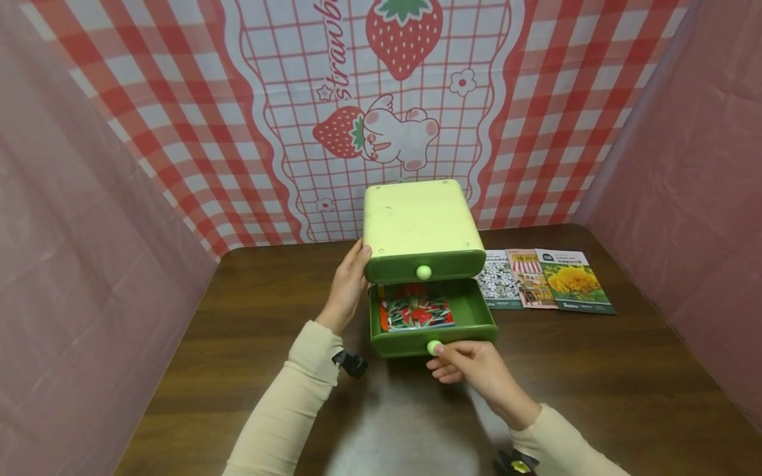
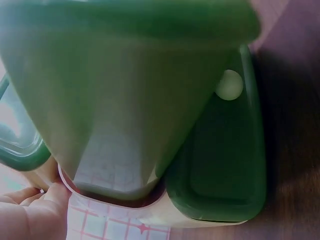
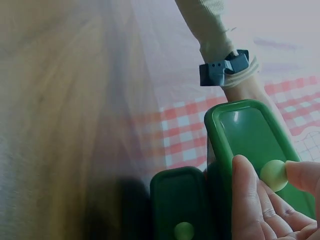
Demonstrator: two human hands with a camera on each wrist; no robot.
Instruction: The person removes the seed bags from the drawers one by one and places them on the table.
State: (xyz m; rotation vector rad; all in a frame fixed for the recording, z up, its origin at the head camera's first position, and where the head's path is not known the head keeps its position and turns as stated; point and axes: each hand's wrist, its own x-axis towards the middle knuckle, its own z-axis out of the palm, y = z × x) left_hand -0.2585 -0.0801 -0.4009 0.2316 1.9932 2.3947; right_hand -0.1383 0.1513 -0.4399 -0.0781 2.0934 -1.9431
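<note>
Your right grip pinches the drawer knob; your left grip rests uncurled against the cabinet. If that support slips, a jerk could skew everything.

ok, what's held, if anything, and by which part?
The right hand pinches the open green drawer by its round pale-green knob; the left hand touches the boxy pale-yellow cabinet.

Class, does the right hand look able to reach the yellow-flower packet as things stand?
Probably yes: the right hand pinches the knob, but only tabletop shows between that hand and the yellow-flower packet.
</note>
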